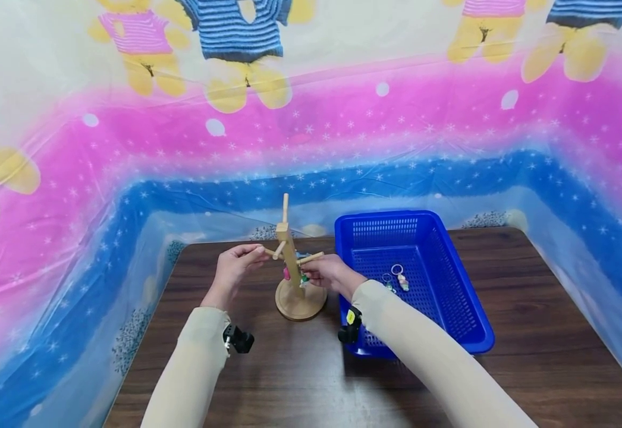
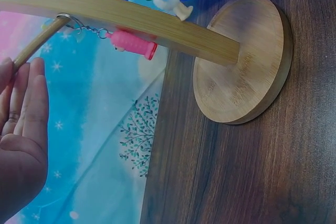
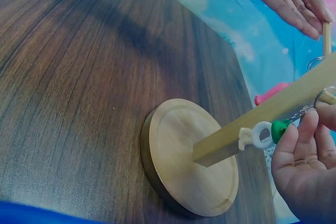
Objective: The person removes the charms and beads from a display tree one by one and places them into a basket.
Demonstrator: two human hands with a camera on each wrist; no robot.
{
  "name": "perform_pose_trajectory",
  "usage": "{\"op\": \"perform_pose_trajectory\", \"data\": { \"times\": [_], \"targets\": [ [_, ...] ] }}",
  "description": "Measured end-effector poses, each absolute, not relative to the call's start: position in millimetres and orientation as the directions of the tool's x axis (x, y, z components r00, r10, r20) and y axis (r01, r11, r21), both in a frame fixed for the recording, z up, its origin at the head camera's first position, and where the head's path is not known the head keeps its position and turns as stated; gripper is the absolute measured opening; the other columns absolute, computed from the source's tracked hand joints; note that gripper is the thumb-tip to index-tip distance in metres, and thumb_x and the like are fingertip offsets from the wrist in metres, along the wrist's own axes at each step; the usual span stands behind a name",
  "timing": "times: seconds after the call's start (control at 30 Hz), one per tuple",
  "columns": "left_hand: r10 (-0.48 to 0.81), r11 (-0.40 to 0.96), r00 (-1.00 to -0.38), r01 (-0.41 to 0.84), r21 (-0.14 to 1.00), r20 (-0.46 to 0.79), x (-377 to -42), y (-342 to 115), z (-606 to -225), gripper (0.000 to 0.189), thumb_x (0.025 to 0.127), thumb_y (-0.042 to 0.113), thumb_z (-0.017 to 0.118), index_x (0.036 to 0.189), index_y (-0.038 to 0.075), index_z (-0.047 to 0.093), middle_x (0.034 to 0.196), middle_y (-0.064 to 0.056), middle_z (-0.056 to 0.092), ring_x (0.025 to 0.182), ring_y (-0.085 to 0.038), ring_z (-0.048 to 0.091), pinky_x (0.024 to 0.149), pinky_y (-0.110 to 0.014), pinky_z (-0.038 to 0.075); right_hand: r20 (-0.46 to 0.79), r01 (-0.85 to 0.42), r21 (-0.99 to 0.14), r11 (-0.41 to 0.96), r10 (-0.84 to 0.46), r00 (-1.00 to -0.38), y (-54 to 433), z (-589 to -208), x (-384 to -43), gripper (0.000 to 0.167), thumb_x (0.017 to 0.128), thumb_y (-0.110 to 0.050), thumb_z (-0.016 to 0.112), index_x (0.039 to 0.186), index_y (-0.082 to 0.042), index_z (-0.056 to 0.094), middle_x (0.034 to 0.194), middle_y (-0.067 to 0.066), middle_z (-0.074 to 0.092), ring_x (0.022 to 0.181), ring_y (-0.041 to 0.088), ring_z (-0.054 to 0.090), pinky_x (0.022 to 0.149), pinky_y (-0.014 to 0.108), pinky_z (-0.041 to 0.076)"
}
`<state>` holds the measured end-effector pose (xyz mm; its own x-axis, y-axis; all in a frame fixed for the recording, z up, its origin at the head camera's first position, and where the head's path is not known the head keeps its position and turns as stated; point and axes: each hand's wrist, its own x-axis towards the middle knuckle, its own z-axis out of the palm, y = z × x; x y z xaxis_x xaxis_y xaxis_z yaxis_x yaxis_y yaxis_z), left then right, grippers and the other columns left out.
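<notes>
A wooden stand [image 1: 292, 261] with a round base and several pegs stands upright on the table. My left hand [image 1: 236, 267] pinches the tip of its left peg [image 2: 39, 43] between thumb and fingers. From that peg a pink keychain [image 2: 134, 44] hangs by its metal ring. On the other side of the post, my right hand [image 1: 332, 272] holds a keychain with a green bead and a white ring-shaped charm [image 3: 262, 135] by its chain. This keychain's split ring [image 3: 323, 95] is around the right peg, close to my fingertips.
A blue plastic basket [image 1: 479, 343] sits right of the stand, under my right forearm. Inside lie a keychain with a pale charm [image 1: 403, 282] and another small keychain [image 1: 389, 286]. A patterned cloth [image 1: 343, 142] hangs behind the dark wooden table [image 1: 289, 380].
</notes>
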<state>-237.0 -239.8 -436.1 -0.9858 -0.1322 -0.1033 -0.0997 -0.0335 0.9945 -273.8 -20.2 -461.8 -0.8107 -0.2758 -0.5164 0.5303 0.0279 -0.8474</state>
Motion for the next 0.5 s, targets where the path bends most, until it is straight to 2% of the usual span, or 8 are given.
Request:
{"op": "perform_pose_trajectory", "data": {
  "times": [0.17,0.5],
  "targets": [
    [-0.128,-0.031,-0.986,-0.103,0.994,-0.106,-236.6,-239.5,-436.3,0.028,0.101,0.008,0.065,0.121,-0.011,0.064,0.076,0.014,0.075,0.076,0.002,0.073,0.078,-0.016,0.063,-0.515,0.528,-0.849,0.027,-0.273,-0.813,-17.3,-462.3,-274.2,0.021,0.099,-0.006,0.066,0.117,0.004,0.070,0.071,-0.001,0.064,0.063,0.006,0.057,0.061,0.017,0.055],
    [-0.124,-0.018,-0.986,-0.110,0.994,-0.111,-237.6,-239.2,-435.1,0.030,0.101,0.007,0.064,0.123,-0.012,0.064,0.076,0.015,0.073,0.077,0.002,0.073,0.079,-0.016,0.063,-0.519,0.532,-0.846,0.027,-0.266,-0.812,-9.9,-457.6,-275.7,0.024,0.099,-0.006,0.064,0.120,0.004,0.069,0.066,-0.003,0.062,0.057,0.003,0.055,0.055,0.015,0.053]
  ]
}}
